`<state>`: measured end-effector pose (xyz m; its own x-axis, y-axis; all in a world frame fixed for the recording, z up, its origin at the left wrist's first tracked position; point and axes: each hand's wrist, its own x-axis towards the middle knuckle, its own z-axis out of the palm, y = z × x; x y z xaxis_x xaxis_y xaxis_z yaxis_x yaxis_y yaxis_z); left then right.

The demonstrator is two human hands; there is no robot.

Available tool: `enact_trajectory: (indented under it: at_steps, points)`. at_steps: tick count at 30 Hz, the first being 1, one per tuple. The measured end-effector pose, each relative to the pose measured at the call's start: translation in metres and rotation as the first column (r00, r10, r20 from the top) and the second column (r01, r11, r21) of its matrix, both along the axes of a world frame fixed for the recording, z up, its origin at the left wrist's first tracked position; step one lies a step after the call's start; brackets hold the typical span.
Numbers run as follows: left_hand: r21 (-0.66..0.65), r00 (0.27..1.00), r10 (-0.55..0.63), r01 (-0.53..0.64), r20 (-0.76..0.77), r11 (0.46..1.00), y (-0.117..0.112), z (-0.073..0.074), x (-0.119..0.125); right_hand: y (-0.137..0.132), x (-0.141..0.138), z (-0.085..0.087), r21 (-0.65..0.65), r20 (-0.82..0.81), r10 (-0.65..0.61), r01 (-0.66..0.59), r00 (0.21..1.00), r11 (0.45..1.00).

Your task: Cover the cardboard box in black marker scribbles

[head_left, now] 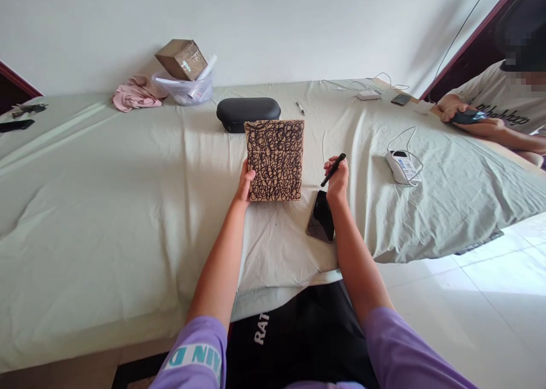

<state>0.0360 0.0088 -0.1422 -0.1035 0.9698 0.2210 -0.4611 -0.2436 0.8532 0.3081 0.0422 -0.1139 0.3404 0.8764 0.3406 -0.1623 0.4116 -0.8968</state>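
Observation:
A brown cardboard piece (276, 160), its face covered in black looping scribbles, is held up in front of me; whether it is a flat sheet or a box I cannot tell. My left hand (245, 183) grips its lower left edge, thumb on the front and fingers hidden behind. In my right hand (336, 178) is a black marker (333, 169), slanting with its lower end toward the cardboard but apart from it. Below that hand a dark smartphone (321, 217) lies on the cloth. Just behind the cardboard sits a black oval zip case (248, 110).
Pale green cloth (128, 207) covers the table. At the back are a pink cloth (139, 93), a clear tub (200, 90) with a cardboard box (181, 59), and a pen (300, 108). Rightward lies a white power strip (403, 167) with cable; another person (503, 102) holds a dark device.

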Motion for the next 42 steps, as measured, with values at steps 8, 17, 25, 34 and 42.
enact_trajectory:
  at_steps: [8,17,25,34,42]
  points:
    - [-0.015,1.000,0.003,-0.003,0.011,1.000,0.001,0.000,0.001,0.001,-0.001,0.001,-0.036,-0.117,0.040,-0.044,0.992,0.998]
    - [0.009,1.000,-0.007,0.007,0.001,1.000,0.006,-0.009,-0.003,-0.008,-0.006,-0.004,-0.093,0.606,0.008,0.061,0.795,0.994]
    - [0.017,0.999,0.021,-0.021,-0.024,1.000,0.005,-0.008,-0.002,-0.070,-0.005,0.023,-0.313,0.937,0.204,0.418,0.285,0.853]
    - [0.032,1.000,0.005,-0.004,-0.024,0.999,0.002,-0.005,0.001,-0.157,-0.010,0.013,-0.480,0.877,0.390,0.525,0.279,0.703]
    - [-0.019,0.999,0.025,-0.025,0.022,1.000,-0.001,-0.002,0.003,-0.147,0.002,-0.010,-0.599,0.165,0.206,-0.068,0.965,0.798]
